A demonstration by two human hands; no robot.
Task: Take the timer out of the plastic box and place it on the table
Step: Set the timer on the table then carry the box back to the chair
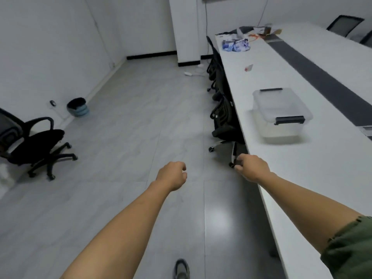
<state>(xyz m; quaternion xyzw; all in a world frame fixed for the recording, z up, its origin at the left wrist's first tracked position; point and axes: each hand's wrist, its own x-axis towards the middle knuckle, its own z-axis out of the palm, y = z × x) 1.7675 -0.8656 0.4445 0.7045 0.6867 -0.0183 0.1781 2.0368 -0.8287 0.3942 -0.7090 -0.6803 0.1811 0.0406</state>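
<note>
Timer unseen through the cloudy plastic box [281, 113] with its lid on, my right hand [252, 168] curled over something dark I can't identify, chairs half hidden under the table's [322, 178] left edge, far-end clutter blurred

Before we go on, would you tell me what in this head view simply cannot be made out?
- The timer: not discernible; the plastic box has a frosted lid and walls.
- Right hand: its fingers close on something dark at the table edge, mostly hidden by the hand.
- Grey object beside the box: cut off by the right edge.
- Small item farther along: too small to identify.
</note>
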